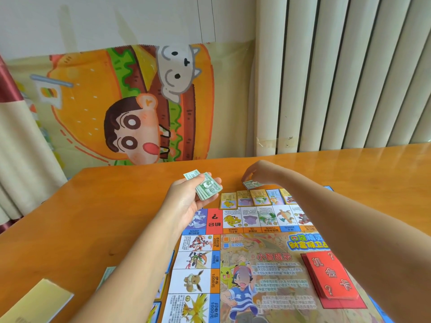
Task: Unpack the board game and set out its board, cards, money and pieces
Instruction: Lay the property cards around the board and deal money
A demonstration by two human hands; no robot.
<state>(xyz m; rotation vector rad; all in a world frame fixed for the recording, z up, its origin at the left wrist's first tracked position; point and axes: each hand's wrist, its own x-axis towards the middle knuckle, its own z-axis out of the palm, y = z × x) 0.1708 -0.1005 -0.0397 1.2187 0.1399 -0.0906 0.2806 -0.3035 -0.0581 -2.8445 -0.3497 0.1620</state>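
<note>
The left hand [189, 201] holds the money stack [207, 191]. The right hand [251, 174] pinches one note [250, 184] toward the surface's far edge. Best to lay it flat, off the cards [254, 198].

A glossy orange-brown wooden table [116, 206] carries a colourful printed paper game board [279, 271] spread flat on its right half. Just beyond the board's far edge lies a row of yellow-framed picture cards [253, 198], and past them a small pile of green paper banknotes [251, 184]. Blue-edged cards [171, 262] lie along the board's left edge. A pale green paper sheet [108, 273] and a pale yellow booklet [39, 301] lie at the near left.
</note>
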